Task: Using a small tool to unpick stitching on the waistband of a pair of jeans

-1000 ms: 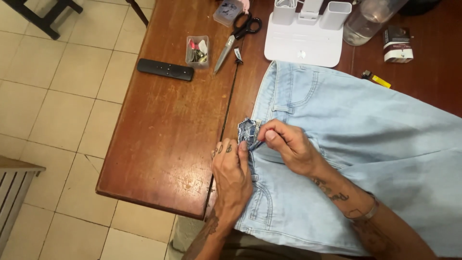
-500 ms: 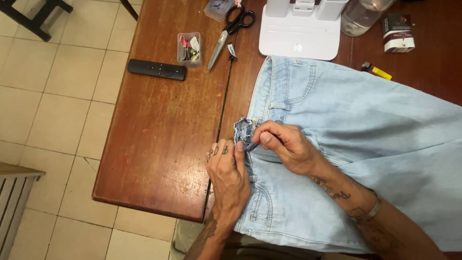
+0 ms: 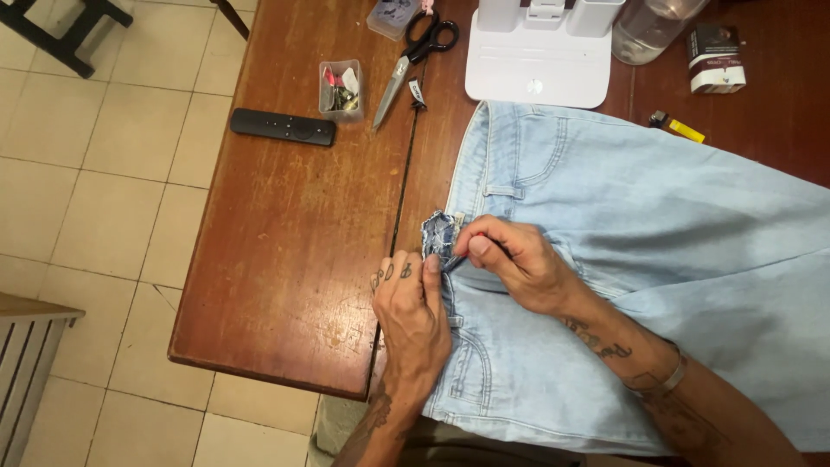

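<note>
In the head view I see my left hand [image 3: 413,304] pinching the waistband of the light blue jeans [image 3: 622,259] flat on the wooden table [image 3: 285,259], while my right hand [image 3: 512,264] is closed on a small red-tipped tool working the frayed patch [image 3: 438,235]. I judge short, shallow strokes with the cloth taut work best. The table edge runs close on the left, with bare wood open toward the remote [image 3: 283,127] and scissors [image 3: 413,54].

Both forearms are bare, with no sleeves in view. The left hand [image 3: 413,307], at lower centre of the frame, carries small dark tattooed marks on its finger knuckles and a larger dark tattoo at the wrist. The right hand [image 3: 519,264], centre frame, leads to a forearm with dark script-like tattoos, and a thin band circles that arm toward the lower right.
</note>
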